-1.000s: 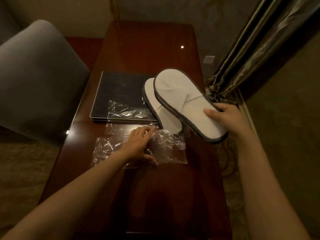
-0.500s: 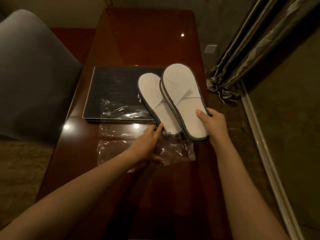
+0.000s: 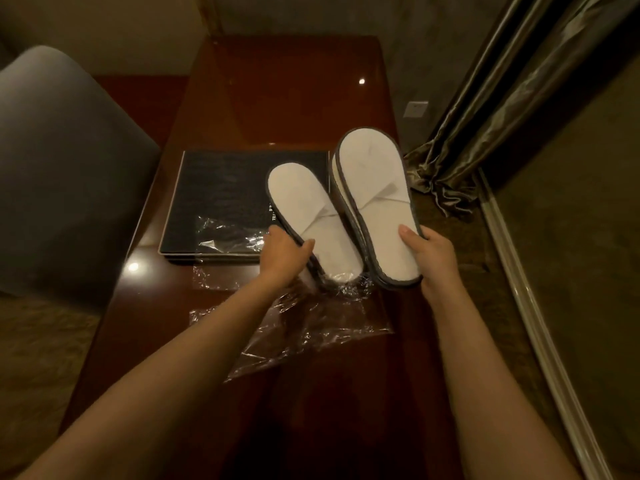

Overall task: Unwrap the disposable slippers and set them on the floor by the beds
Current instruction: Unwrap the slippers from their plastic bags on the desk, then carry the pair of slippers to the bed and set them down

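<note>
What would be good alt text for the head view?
Each hand holds a white slipper above a dark wooden table: left hand, right hand. Clear plastic wrap lies below them, beside a black folder.

The left hand [image 3: 284,252], flat on the plastic wrapper [image 3: 294,327] a second ago, now closes its grip on the left edge of the slipper lying on the table [image 3: 313,223]. The right hand [image 3: 433,258] now holds its slipper [image 3: 377,206] lower and more nearly parallel to the first, just beside it. The wrapper lies flatter and more spread out.
</note>
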The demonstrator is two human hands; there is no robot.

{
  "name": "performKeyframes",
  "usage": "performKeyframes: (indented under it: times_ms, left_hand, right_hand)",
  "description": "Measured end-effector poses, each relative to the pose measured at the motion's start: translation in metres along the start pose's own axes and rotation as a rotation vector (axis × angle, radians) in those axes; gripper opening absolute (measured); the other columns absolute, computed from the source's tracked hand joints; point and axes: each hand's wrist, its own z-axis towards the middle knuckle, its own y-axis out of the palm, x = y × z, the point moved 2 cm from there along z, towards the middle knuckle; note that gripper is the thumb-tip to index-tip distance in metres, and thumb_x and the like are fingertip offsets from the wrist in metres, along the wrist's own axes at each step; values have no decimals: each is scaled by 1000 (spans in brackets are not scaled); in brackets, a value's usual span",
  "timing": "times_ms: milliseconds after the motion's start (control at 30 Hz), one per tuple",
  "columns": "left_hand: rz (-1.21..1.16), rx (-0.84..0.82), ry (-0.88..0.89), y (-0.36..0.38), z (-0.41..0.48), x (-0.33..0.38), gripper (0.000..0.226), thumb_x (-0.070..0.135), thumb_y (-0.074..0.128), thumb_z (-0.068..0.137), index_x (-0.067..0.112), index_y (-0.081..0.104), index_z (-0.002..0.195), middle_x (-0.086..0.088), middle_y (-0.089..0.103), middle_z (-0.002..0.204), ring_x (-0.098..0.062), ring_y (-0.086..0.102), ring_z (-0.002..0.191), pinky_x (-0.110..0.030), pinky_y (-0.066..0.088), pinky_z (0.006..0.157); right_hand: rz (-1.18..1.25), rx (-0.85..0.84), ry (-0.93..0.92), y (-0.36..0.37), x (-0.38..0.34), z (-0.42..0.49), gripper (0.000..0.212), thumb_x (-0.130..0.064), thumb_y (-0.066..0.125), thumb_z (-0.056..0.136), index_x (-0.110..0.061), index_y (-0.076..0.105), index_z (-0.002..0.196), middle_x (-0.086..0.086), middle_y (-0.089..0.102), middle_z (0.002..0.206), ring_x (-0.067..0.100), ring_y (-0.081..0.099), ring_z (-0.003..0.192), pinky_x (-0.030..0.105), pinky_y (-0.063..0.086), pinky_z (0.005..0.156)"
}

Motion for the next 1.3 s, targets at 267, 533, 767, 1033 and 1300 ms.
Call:
performKeyframes:
  times_ms: [267,533,767,1033,1300]
  left_hand:
    - [-235,-84,-353,21,17,21,64,19,72,76,0,38,126,-17,54,126,-33,58,106,-42,53,90]
    - [-617,-49,-269,7,7,50,41,5,49,86,-1,46,126,-19,54,127,-34,54,113,-36,46,88]
    - [-795,58,-152,-53,-25,52,40,8,47,89,2,42,128,-17,54,127,-28,54,102,-37,45,82]
    - [-991,299,-39,-164,-86,-14,37,12,47,92,3,48,128,-15,59,120,-27,60,100,-41,49,87]
    - [-1179,555,-43,-290,-153,-162,37,12,47,93,5,46,130,-15,60,119,-29,61,103,-38,52,80]
  right_hand:
    - [-21,-128,69,0,11,11,19,-27,58,89,-20,62,106,-4,69,93,11,68,80,17,53,52]
    - [45,-199,74,-7,-5,11,15,-19,53,92,-18,58,106,0,69,96,16,67,86,27,54,67]
    - [4,-295,7,21,-36,-5,17,-18,53,92,-19,57,108,-4,68,95,10,67,82,18,55,56]
    - [-115,-499,-183,128,-74,-72,22,-25,51,93,-16,54,113,-1,64,98,13,63,86,28,55,70]
    - [-192,-791,-208,284,-42,-191,25,-27,50,93,-14,50,115,5,61,106,19,61,90,24,53,62]
